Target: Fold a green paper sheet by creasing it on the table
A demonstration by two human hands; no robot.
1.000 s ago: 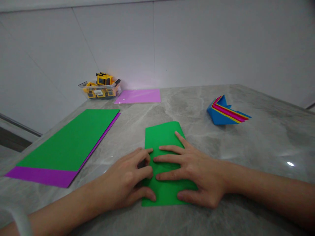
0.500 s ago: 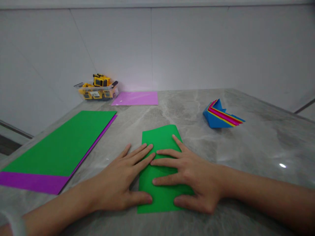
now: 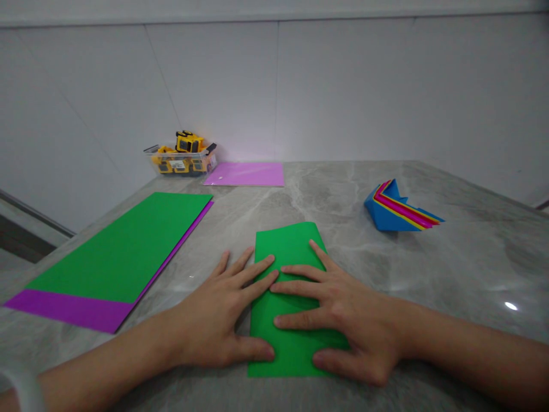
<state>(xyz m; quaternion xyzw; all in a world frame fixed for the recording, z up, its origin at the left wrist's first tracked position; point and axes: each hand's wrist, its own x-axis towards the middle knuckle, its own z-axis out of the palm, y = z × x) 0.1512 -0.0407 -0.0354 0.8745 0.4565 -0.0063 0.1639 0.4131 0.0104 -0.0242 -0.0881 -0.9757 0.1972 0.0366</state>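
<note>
A green sheet of paper [image 3: 287, 246], folded over lengthwise, lies in front of me, its upper right side bulging slightly. My left hand [image 3: 227, 306] rests at its left edge, fingers spread, with some fingertips and the thumb on the paper. From the right, my right hand [image 3: 338, 309] lies flat across the paper with its fingers apart, covering much of the right side. The fingertips of both hands are close together near the middle. Neither hand grips anything.
Large green sheets [image 3: 120, 246] lie over purple sheets [image 3: 77, 309] at the left. Toward the wall are a clear plastic box [image 3: 180, 163] of yellow toy vehicles and pink paper [image 3: 249, 173]. A folded blue paper piece [image 3: 392, 217] with coloured stripes stands on the right.
The whole view has shifted slightly, so everything appears further right. My left hand's fingers are spread a little wider. The right hand keeps its place on the green paper.
</note>
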